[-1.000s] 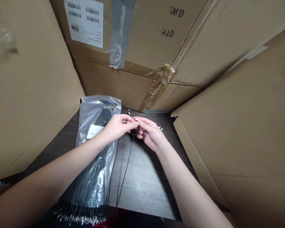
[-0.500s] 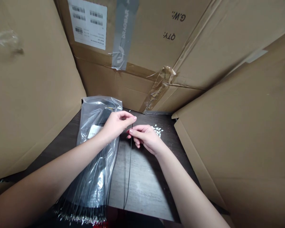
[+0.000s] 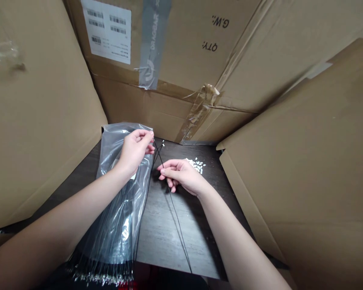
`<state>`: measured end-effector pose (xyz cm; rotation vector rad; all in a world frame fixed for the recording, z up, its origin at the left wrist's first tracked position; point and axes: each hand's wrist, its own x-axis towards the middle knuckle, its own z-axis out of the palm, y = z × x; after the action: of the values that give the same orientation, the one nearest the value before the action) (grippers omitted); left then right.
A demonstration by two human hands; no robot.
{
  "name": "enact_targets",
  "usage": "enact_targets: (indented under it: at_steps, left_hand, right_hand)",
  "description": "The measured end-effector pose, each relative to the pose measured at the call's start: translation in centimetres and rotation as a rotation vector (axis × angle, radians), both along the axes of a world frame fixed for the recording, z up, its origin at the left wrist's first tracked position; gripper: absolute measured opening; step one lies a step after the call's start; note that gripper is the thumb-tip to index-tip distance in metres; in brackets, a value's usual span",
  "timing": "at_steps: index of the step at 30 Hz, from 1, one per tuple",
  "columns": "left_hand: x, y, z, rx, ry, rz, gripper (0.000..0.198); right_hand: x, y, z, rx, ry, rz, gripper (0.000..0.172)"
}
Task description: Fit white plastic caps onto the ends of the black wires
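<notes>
The left hand (image 3: 135, 152) is curled above the top of a clear plastic bag (image 3: 124, 139) packed with black wires, its fingertips drawn together, though whether they pinch anything cannot be told. A thin black wire (image 3: 175, 205) runs on a long diagonal from just beside those fingers, down across a dark table (image 3: 210, 151) toward its near edge, passing closest to the half-open right hand (image 3: 181, 175), whose grip on it is also unclear; small white pieces (image 3: 196, 165) lie just beyond that hand.
</notes>
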<state>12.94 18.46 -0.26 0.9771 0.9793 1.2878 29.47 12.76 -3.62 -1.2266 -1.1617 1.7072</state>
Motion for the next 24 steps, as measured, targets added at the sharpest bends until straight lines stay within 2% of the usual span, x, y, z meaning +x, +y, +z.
enact_targets:
  at_steps: [3, 6, 9, 12, 16, 20, 22, 24]
  left_hand:
    - [-0.3, 0.2, 0.4, -0.022, 0.001, 0.027, 0.005]
    - [-0.3, 0.2, 0.5, -0.041, 0.035, 0.025, 0.01]
    - [-0.3, 0.2, 0.4, -0.012, 0.089, 0.026, 0.009]
    - [-0.4, 0.3, 0.5, 0.04, 0.116, 0.037, 0.007]
    - [-1.4, 1.4, 0.7, 0.115, 0.17, 0.105, 0.007]
    - [-3.7, 3.6, 0.6, 0.23, 0.381, 0.293, 0.013]
    - [-4.8, 4.5, 0.4, 0.302, 0.511, 0.349, 0.015]
    - [-5.5, 5.1, 0.2, 0.365, 0.671, 0.351, 0.017]
  right_hand:
    - [0.1, 0.1, 0.0, -0.008, -0.006, -0.044, 0.038]
    - [0.0, 0.2, 0.1, -0.043, -0.06, -0.096, 0.032]
    - [-0.4, 0.2, 0.1, -0.066, -0.166, -0.131, 0.026]
    - [-0.7, 0.2, -0.1, -0.021, -0.239, -0.194, 0.022]
    - [-0.8, 0.4, -0.9, 0.086, -0.263, -0.274, 0.038]
    - [-0.9, 0.6, -1.5, 0.146, -0.25, -0.373, 0.04]
    - [-1.1, 0.7, -1.5, 0.184, -0.256, -0.402, 0.037]
    - [-1.2, 0.7, -1.5, 0.216, -0.293, -0.411, 0.032]
